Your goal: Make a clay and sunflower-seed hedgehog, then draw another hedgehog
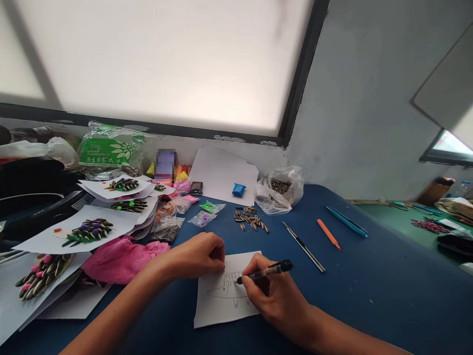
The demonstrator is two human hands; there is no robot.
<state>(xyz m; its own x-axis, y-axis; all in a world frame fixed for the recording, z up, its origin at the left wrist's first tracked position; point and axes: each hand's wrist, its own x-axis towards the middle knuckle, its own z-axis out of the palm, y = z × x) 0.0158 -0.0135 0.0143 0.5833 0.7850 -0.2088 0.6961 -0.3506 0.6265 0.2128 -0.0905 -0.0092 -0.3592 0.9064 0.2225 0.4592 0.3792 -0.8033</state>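
Observation:
A small white sheet of paper (210, 313) lies on the blue table, bearing an ink drawing of an animal with a pointed snout, short legs and rows of small marks on its back. In my right hand (279, 296) is a black pen (271, 270), gripped between thumb and fingers, its tip touching the drawing's back. My left hand (201, 254) rests at the sheet's upper left edge, fingers curled in and the thumb side against the paper; I see nothing held in it. Sunflower seeds (253, 219) lie loose beyond the sheet.
Right of the sheet lie a craft knife (303, 246), an orange marker (328, 234) and a blue pen-like tool (346, 221). Behind are a bag of seeds (281, 190) and a blue packet (238, 190). Seed-decorated papers (121, 222) and a pink cloth (121, 259) fill the left.

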